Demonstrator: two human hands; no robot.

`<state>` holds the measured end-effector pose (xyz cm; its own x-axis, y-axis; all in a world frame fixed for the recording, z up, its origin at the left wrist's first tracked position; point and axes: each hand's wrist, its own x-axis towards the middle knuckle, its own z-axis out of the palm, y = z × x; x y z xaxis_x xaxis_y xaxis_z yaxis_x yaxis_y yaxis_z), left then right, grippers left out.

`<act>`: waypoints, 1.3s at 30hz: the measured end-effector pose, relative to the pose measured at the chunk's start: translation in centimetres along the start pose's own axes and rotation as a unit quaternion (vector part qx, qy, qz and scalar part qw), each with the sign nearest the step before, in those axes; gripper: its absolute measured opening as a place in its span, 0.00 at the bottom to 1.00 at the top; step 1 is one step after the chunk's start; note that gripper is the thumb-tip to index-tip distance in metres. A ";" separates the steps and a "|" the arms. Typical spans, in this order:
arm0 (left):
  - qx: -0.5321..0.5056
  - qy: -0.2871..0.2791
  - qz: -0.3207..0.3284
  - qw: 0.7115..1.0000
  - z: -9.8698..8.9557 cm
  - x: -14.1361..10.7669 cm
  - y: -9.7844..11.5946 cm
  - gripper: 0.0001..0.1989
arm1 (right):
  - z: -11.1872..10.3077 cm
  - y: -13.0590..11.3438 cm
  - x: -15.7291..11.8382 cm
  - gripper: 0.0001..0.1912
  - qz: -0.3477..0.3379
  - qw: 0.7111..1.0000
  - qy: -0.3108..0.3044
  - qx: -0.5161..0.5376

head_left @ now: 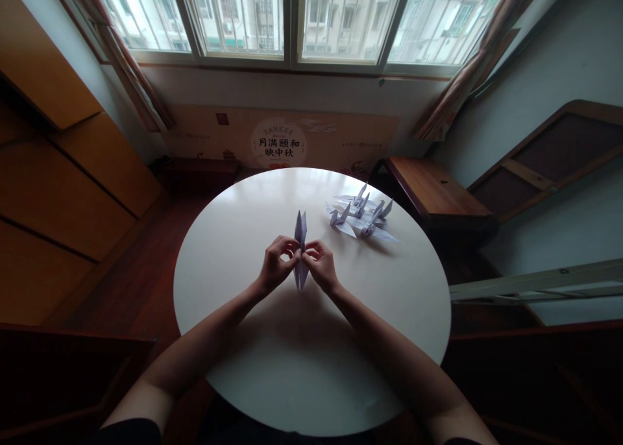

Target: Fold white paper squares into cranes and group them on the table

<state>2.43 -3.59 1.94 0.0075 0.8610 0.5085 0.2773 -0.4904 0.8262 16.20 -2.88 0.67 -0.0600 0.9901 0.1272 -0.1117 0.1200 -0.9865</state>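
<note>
A folded paper piece [300, 228], pale lilac with long pointed ends, is held upright above the middle of the round table. My left hand [280, 262] pinches it from the left between thumb and fingers. From the other side my right hand [320, 263] grips the same piece near its middle, its fingertips close to those of my left. Its points stick up above my fingers and down below them. Several finished paper cranes [363, 218] of the same colour sit in a cluster at the back right of the table.
The round white table [233, 367] lies under my forearms. Behind it, a printed banner [335, 137] runs below the windows. A wooden desk [433, 189] stands at the back right, and wooden cabinets [63, 192] line the left side.
</note>
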 end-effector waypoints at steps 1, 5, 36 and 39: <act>-0.010 -0.003 -0.007 1.000 0.0 0.0 0.1 0.05 | 0.0 0.0 0.0 0.11 -0.005 1.000 0.002 -0.008; -0.064 -0.005 -0.062 0.996 0.0 -0.1 -0.1 0.10 | -0.2 -0.3 0.0 0.12 -0.018 1.000 -0.002 -0.008; -0.319 0.041 -0.247 0.914 0.0 0.3 -1.1 0.24 | -0.5 -1.1 0.7 0.14 0.133 0.970 -0.052 0.196; -0.332 0.029 -0.263 0.905 0.0 0.4 -1.1 0.24 | -0.6 -1.1 0.9 0.14 0.127 0.971 -0.066 0.192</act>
<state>2.10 -2.74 1.24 -0.0126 0.9999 -0.0022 -0.4109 -0.0031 0.9117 16.90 -2.10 1.84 -0.2580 0.9630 -0.0778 -0.4363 -0.1880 -0.8799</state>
